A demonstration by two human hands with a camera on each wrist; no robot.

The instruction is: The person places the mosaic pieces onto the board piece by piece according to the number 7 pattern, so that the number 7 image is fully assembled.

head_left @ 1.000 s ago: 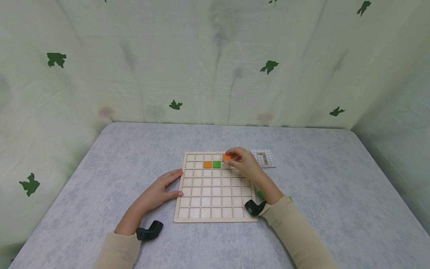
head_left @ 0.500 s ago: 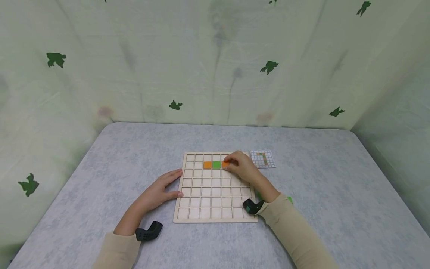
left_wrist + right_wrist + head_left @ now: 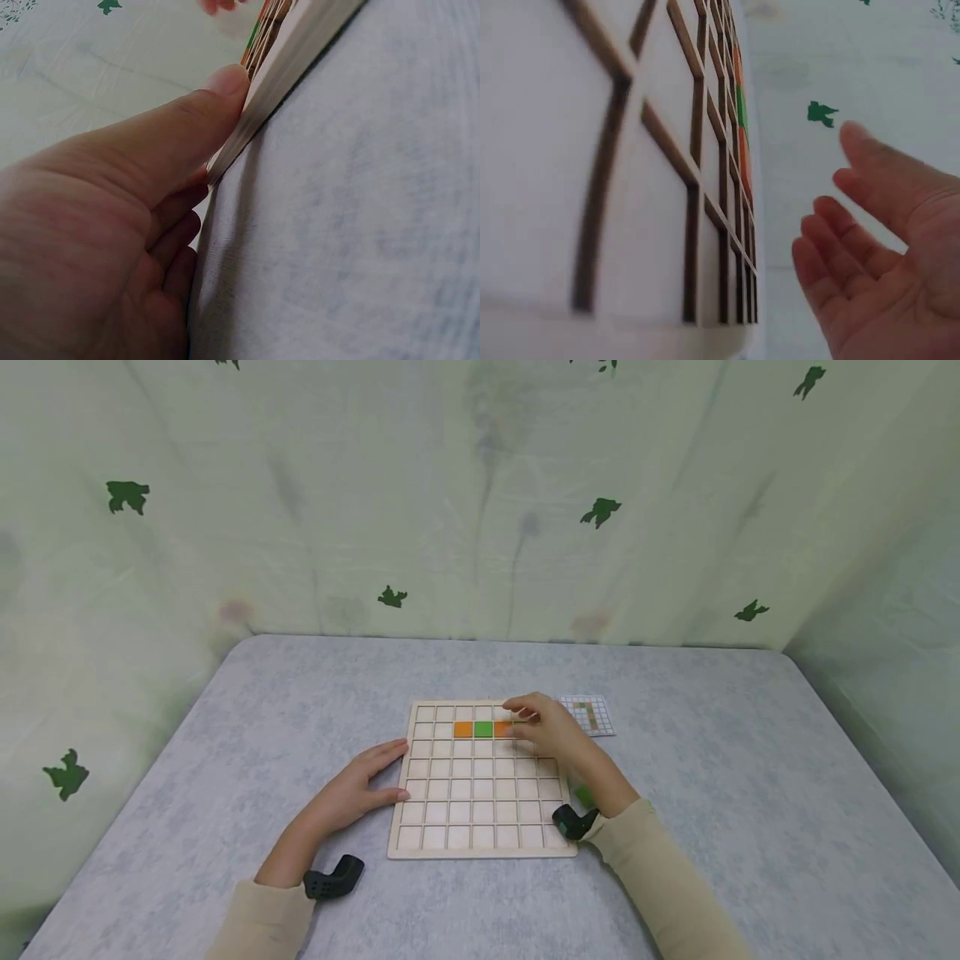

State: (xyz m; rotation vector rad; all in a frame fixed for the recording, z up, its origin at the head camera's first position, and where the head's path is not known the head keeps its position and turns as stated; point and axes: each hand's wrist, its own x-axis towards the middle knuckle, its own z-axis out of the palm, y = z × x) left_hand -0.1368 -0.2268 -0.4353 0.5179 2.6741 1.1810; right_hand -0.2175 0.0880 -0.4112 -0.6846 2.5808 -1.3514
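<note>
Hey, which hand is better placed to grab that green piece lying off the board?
Probably the right hand: its fingers look empty, and it reaches in from the side where the loose green piece lies. The left hand is touching the board at its opposite edge.

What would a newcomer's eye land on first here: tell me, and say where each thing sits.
First, the two orange tiles with a green tile between them, in the second row from the far edge of the pale board. Then the right hand, hovering by the right-hand orange tile, and the left hand, touching the board's left edge.
</note>
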